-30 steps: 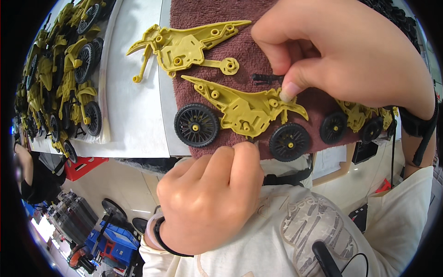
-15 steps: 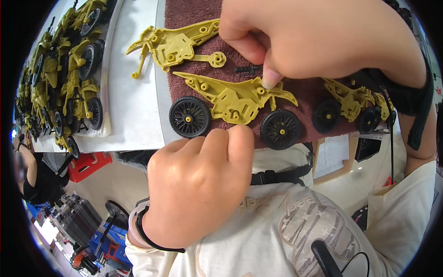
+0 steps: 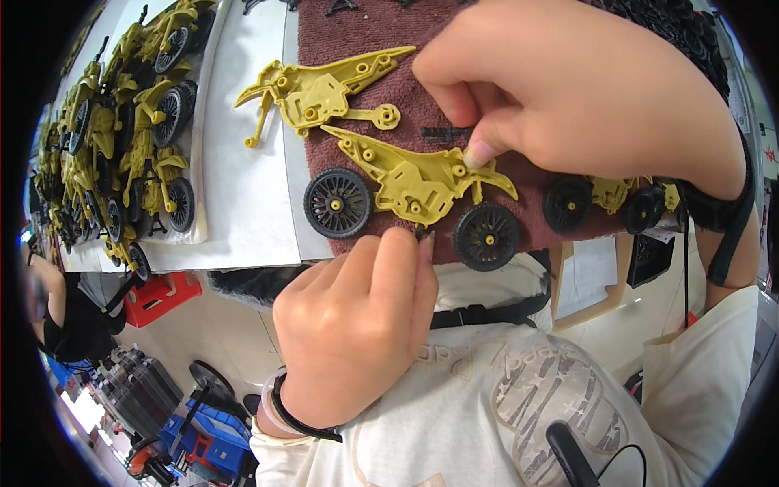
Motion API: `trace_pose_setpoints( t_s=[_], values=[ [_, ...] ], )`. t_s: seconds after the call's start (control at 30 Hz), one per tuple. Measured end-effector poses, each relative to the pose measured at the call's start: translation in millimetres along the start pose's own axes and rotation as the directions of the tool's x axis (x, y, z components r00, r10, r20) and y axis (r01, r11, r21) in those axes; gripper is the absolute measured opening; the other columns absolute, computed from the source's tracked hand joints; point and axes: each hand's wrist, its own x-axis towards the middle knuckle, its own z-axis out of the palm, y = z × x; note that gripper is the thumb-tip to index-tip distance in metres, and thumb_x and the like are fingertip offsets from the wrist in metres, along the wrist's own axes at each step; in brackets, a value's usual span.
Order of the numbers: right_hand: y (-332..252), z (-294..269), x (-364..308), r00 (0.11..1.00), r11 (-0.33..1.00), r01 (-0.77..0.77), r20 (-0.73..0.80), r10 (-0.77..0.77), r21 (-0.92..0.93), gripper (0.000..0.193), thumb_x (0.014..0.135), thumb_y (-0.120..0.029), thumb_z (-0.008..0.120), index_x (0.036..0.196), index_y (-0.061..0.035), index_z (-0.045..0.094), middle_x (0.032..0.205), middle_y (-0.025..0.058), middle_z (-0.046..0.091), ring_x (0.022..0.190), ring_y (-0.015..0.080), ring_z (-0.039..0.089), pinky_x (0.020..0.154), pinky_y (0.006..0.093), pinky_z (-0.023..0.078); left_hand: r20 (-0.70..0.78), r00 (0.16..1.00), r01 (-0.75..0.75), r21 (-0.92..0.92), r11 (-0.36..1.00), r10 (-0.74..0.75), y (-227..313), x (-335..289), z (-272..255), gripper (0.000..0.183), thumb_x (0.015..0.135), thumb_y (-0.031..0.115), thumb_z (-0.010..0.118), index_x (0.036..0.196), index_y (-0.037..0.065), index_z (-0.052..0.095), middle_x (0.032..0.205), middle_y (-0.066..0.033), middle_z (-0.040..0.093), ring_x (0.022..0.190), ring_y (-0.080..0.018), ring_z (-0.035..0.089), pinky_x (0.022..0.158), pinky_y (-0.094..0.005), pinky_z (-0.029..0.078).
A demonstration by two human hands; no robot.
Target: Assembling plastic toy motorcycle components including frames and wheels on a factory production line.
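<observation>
A yellow half of a toy motorcycle body point(image 3: 410, 187) lies hollow side up on the brown towel point(image 3: 535, 195), between two black spoked wheels point(image 3: 337, 203). My right hand point(image 3: 568, 89) is closed, its thumb tip at the front end of this half, against its peg. My left hand point(image 3: 353, 300) is closed in a pinch just below the half's lower edge. A small black part point(image 3: 420, 231) shows at its fingertips, mostly hidden. Beyond lies another yellow body half point(image 3: 320, 93) with an arm ending in a ring. A slim black part point(image 3: 445, 133) rests beside my right fingers.
Many yellow toy motorcycles point(image 3: 105, 154) crowd a tray at the left on the white table point(image 3: 251, 211). More yellow halves with black wheels point(image 3: 568, 204) lie at the right. Black parts point(image 3: 669, 36) are heaped at the far right. A red stool point(image 3: 162, 296) stands below the table.
My left fingertips have drawn slightly back from the lower edge of the body half, and a small black part now shows there. My right hand stays at the front end. The whole view has shifted slightly.
</observation>
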Motion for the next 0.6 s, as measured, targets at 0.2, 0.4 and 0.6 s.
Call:
trace_pose_setpoints(
  t_s=[0.2,0.4,0.6],
  values=[
    [21,29,1,0.884,0.974,0.107,-0.430,-0.186,-0.201,0.019,0.090,-0.018,0.063,0.090,0.0011,0.062,0.077,0.0145,0.064,0.070,0.0270,0.064,0.063,0.0369,0.050,0.200,0.973,0.164,-0.240,0.957,-0.116,-14,5,-39,0.024,0.084,0.020,0.073,0.072,0.005,0.058,0.055,-0.0052,0.055,0.041,-0.0231,0.053,0.041,-0.0346,0.040],
    [33,30,29,0.666,0.931,0.232,-0.652,-0.363,-0.281,0.021,0.085,-0.015,0.068,0.091,0.0036,0.060,0.077,0.0172,0.064,0.072,0.0280,0.063,0.063,0.0352,0.049,0.078,0.985,0.167,-0.247,0.954,-0.152,-30,11,-66,0.029,0.073,0.008,0.076,0.095,-0.002,0.060,0.094,-0.0118,0.063,0.081,-0.0187,0.063,0.067,-0.0275,0.048],
    [22,37,87,0.520,0.817,0.318,-0.633,-0.574,-0.480,0.027,0.077,-0.009,0.067,0.098,0.0066,0.060,0.083,0.0217,0.067,0.080,0.0379,0.067,0.066,0.0423,0.054,0.067,0.998,0.019,-0.328,0.944,0.003,-37,21,-27,0.047,0.068,0.005,0.079,0.110,-0.001,0.060,0.115,-0.0151,0.057,0.106,-0.0322,0.057,0.090,-0.0378,0.047]
  ],
)
